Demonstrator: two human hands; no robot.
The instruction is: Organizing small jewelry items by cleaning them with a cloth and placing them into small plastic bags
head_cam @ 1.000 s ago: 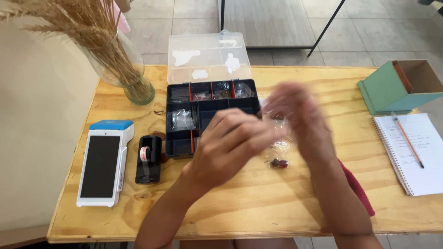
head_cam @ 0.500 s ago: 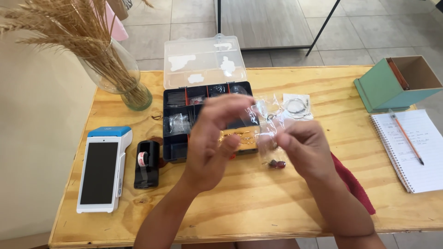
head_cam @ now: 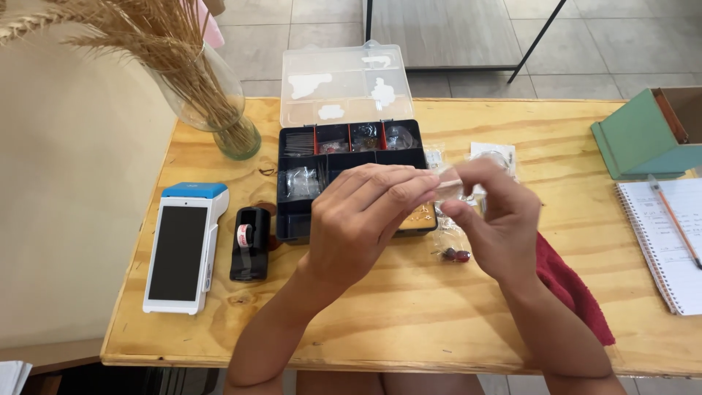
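One small clear plastic bag [head_cam: 455,184] is pinched by left hand [head_cam: 369,219] and right hand [head_cam: 491,216] at frame centre; its contents are indistinct.

Daylight was bright and even, shadows soft beneath each hand. The clear lid [head_cam: 342,84] showed white glare; focus was sharp, edges slightly bowed.

Head view, steeply down; table [head_cam: 409,322] near
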